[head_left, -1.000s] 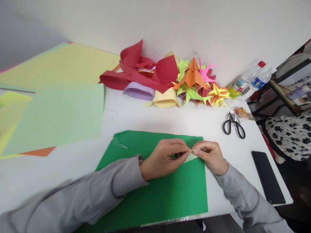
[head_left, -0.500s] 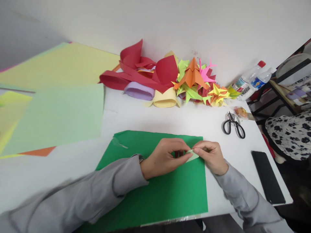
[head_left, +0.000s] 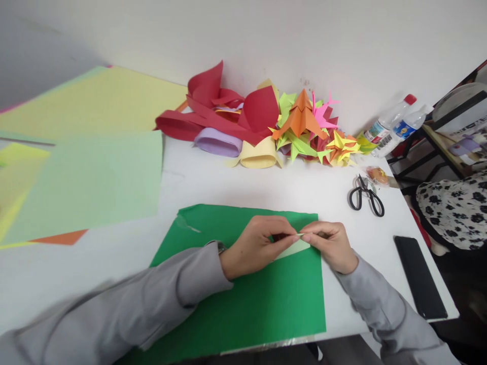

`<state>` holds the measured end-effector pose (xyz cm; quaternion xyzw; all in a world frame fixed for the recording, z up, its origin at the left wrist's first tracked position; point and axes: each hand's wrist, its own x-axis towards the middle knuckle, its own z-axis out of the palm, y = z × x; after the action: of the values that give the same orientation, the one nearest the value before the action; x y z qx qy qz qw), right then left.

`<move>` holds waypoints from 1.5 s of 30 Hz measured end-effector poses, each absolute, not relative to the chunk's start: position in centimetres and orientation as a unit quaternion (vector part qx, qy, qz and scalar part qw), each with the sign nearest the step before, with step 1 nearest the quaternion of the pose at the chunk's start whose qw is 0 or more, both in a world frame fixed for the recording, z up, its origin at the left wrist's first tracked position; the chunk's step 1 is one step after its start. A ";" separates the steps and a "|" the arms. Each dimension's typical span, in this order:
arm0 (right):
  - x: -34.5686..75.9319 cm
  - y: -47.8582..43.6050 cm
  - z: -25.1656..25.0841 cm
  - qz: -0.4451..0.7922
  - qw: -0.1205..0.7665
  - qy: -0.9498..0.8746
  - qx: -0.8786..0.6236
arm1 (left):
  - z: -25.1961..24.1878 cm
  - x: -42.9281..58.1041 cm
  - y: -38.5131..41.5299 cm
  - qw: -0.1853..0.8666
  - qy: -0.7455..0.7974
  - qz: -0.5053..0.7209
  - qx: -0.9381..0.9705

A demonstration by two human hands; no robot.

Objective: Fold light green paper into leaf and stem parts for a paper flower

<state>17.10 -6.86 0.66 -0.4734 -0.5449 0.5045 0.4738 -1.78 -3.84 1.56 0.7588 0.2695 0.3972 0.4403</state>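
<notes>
A small pale green piece of paper (head_left: 296, 248) is pinched between my two hands, partly hidden by the fingers. My left hand (head_left: 262, 244) grips it from the left, thumb and fingertips closed together. From the right, my right hand (head_left: 329, 244) pinches its edge, its fingertips almost touching those of the left. Beneath both hands lies a large green sheet (head_left: 281, 304) on the white table, its upper left corner a little creased.
Black-handled scissors (head_left: 366, 196) and a black phone (head_left: 420, 278) lie to the right. Folded paper figures (head_left: 302, 121), red curled paper (head_left: 201, 114) and two bottles (head_left: 386, 124) line the wall. Large pale sheets (head_left: 102, 177) cover the left. A person's patterned clothing (head_left: 454, 213) shows far right.
The fingertips of my left hand have shifted slightly along the paper, and more of its pale surface shows below them. Both arms and the green sheet stay in place.
</notes>
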 end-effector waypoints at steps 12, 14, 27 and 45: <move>17.1 -6.8 0.5 0.535 0.476 -0.515 -0.471 | 1.2 -1.7 -3.8 0.424 0.265 0.415 0.760; 17.0 -6.8 0.5 0.537 0.478 -0.520 -0.461 | 1.2 -1.6 -3.8 0.428 0.264 0.414 0.759; 17.1 -6.8 0.4 0.526 0.442 -0.521 -0.506 | 1.4 -1.4 -3.5 0.545 0.305 0.360 0.693; 17.0 -6.9 0.7 0.538 0.408 -0.525 -0.519 | 1.2 -1.0 -3.1 0.647 0.351 0.309 0.602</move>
<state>17.00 -6.88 0.72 -0.5190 -0.5246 0.5380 0.4075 -1.03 -3.07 1.24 0.6024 0.3512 0.3091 0.6467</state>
